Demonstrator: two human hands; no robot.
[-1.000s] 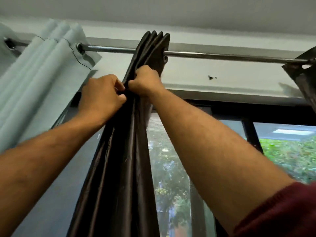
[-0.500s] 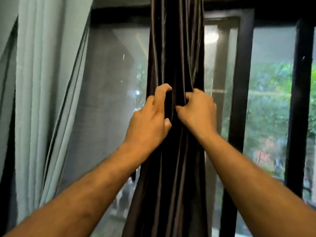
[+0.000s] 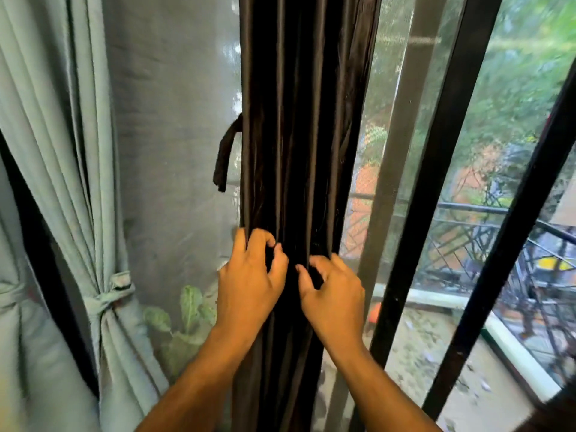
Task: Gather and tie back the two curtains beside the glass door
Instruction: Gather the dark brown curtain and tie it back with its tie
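Your left hand (image 3: 249, 282) and right hand (image 3: 332, 294) sit side by side low in the frame's centre, fingers curled into the pleats of the dark brown, glossy gathered curtain (image 3: 299, 120) that hangs down the middle. A dark fabric tie strap (image 3: 225, 154) dangles loose off its left edge. At lower left, the pale green curtain (image 3: 62, 151) is cinched by its matching green tie (image 3: 109, 293), against the black-framed glass door (image 3: 436, 151).

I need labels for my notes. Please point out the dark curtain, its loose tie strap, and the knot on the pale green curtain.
dark curtain (image 3: 299, 120), head view, middle folds.
loose tie strap (image 3: 225, 157), head view, hanging middle.
knot (image 3: 120, 286), head view, tied band on pale green curtain.
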